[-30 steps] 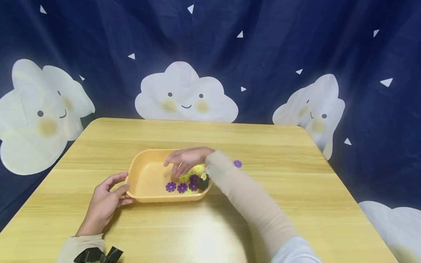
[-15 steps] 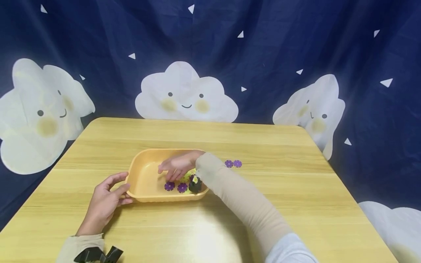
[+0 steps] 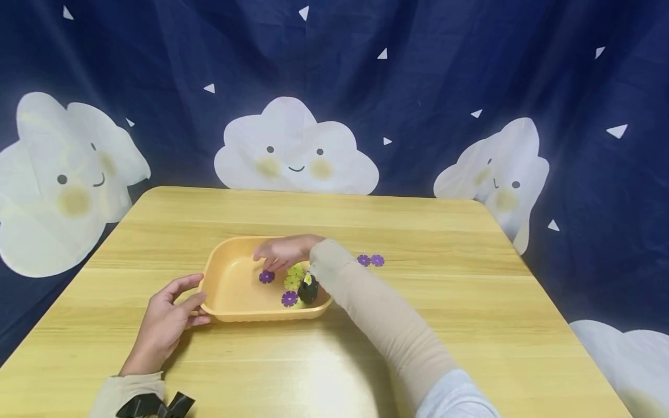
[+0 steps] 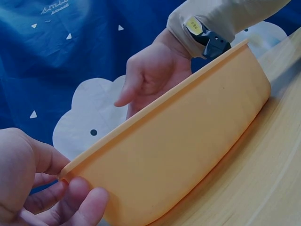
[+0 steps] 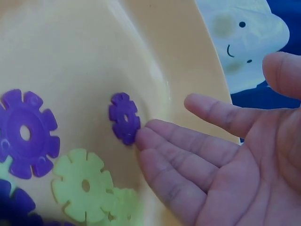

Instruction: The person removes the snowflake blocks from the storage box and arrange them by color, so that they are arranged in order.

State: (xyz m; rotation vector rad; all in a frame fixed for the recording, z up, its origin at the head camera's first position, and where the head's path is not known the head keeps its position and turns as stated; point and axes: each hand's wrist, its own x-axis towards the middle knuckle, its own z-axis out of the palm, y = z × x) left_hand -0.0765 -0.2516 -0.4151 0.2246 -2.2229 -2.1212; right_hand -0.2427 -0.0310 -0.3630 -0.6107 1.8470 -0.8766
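An orange plastic tray [image 3: 230,273] stands on the wooden table, with purple and yellow notched snowflake discs inside it. My left hand [image 3: 169,316] pinches the tray's left rim between thumb and fingers. Over the tray reaches my right hand [image 3: 284,252], its fingers mostly straight. In the right wrist view, the fingertips [image 5: 148,136] are right at the edge of a purple snowflake disc [image 5: 124,118]. A larger-looking purple disc [image 5: 26,134] and a yellow disc [image 5: 84,186] lie close by. No disc lies in the right palm.
Two purple discs [image 3: 370,260] lie on the table, right of the tray. A black wrist mount [image 3: 307,290] on the right arm hides part of the tray's right end. A dark blue curtain [image 3: 413,98] with clouds hangs behind the table [image 3: 444,302].
My right hand has shifted left within the tray, and one purple disc has slid toward the tray's back with it. A second purple disc on the table came out from behind the sleeve.
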